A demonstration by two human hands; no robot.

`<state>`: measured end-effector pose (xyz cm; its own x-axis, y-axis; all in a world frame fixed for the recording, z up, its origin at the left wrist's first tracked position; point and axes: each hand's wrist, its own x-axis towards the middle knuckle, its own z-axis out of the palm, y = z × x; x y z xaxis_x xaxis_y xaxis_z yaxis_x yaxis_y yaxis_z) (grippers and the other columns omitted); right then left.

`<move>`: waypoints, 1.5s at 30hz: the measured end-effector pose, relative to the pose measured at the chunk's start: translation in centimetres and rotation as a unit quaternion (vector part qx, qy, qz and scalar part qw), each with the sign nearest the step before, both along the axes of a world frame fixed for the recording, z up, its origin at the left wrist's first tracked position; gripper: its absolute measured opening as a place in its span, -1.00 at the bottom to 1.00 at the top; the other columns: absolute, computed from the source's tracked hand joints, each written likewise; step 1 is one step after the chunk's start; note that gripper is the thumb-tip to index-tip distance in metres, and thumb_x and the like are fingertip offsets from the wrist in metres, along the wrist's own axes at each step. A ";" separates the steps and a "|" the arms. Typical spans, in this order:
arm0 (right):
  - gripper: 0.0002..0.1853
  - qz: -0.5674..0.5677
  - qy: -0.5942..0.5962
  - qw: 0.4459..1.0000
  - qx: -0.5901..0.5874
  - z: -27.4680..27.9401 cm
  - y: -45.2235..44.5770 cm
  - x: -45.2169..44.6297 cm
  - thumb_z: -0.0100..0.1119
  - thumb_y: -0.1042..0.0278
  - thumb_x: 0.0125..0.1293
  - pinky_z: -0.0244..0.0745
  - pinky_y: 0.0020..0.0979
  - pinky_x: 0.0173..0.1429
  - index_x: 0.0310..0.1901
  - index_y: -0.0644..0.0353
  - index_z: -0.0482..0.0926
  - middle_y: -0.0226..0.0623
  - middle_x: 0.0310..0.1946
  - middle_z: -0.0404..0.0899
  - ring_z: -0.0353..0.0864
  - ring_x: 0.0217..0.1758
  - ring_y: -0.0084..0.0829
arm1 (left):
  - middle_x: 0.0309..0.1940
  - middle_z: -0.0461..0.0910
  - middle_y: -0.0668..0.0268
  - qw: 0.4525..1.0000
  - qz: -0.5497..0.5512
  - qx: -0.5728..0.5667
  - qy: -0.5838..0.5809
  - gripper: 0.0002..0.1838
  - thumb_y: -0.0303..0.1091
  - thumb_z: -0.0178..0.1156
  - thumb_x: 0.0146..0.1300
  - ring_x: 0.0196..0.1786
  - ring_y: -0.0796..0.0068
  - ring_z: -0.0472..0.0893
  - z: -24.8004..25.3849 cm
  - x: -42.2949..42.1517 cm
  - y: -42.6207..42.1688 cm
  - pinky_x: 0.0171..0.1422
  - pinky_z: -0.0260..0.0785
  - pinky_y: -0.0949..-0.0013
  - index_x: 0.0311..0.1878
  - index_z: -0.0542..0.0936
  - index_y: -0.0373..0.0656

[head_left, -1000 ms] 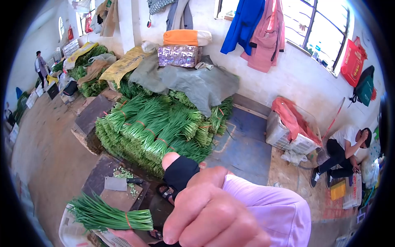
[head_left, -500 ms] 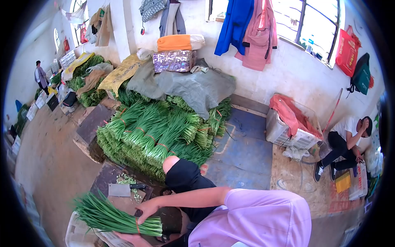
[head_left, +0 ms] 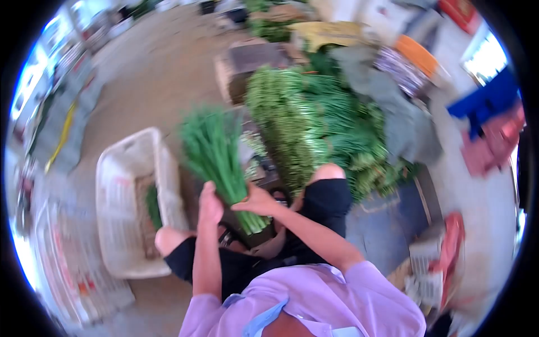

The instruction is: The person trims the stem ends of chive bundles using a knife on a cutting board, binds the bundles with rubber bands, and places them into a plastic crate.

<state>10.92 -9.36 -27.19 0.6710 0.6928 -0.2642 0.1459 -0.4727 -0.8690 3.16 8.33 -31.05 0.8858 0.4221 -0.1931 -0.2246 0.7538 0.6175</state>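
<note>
Brown floor [head_left: 146,73] spans the room's upper left; view blurred. At left, a white plastic crate [head_left: 105,180] stands on it, some green leaves [head_left: 152,205] inside. Next, left hand [head_left: 210,205] at the left side of a bunch of green stalks [head_left: 216,151]; finger closure cannot be told. Bunch slants, pale ends between the knees. Right hand [head_left: 257,201] clamped on its stems. Rightward: stacked green bunches [head_left: 314,118], grey sheet [head_left: 390,101] partly over them, blue floor panel [head_left: 376,224], hanging blue garment [head_left: 488,98].
</note>
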 end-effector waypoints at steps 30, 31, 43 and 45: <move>-0.37 -0.240 -0.296 0.904 0.193 4.8 3.2 7.3 0.44 0.25 0.31 0.54 -0.41 0.06 0.30 0.35 0.41 -0.21 -0.06 0.63 0.60 -0.05 -0.50 | 0.05 0.67 0.35 0.979 0.098 0.155 0.087 -0.70 -0.47 0.21 0.39 0.05 0.53 0.61 -1.1 0.2 -1.6 0.22 0.41 0.38 0.16 0.61 -0.26; -0.37 -0.243 -0.298 0.903 0.193 6.4 3.5 7.9 0.44 0.25 0.31 0.54 -0.41 0.06 0.30 0.35 0.41 -0.21 -0.06 0.63 0.60 -0.05 -0.50 | 0.05 0.67 0.35 0.980 0.096 0.155 0.084 -0.70 -0.47 0.21 0.39 0.05 0.53 0.61 -0.7 0.3 -1.8 0.22 0.41 0.38 0.16 0.61 -0.26; -0.79 -0.085 0.285 0.861 0.413 11.6 7.2 9.9 0.10 0.31 0.56 0.31 -0.57 -0.62 -0.28 0.17 0.58 -0.42 -0.55 0.53 0.41 -0.64 -0.66 | -0.10 0.68 0.42 0.948 0.071 0.297 0.087 -0.77 -0.45 0.22 0.40 -0.08 0.65 0.56 -0.5 0.1 -2.6 0.09 0.41 0.46 0.07 0.60 -0.29; -0.82 -0.115 0.163 0.894 0.402 12.8 6.7 10.9 0.10 0.31 0.56 0.41 -0.57 -0.56 -0.20 0.18 0.58 -0.41 -0.50 0.54 0.46 -0.58 -0.64 | -0.10 0.68 0.41 0.952 0.064 0.292 0.068 -0.77 -0.45 0.23 0.40 -0.08 0.64 0.57 -0.9 0.0 -2.7 0.09 0.41 0.45 0.07 0.60 -0.30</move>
<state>21.79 -2.61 -14.44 0.7985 0.5999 0.0498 -0.1968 0.3383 -0.9202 3.14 5.66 -31.99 0.8029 0.5961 -0.0024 -0.1790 0.2450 0.9529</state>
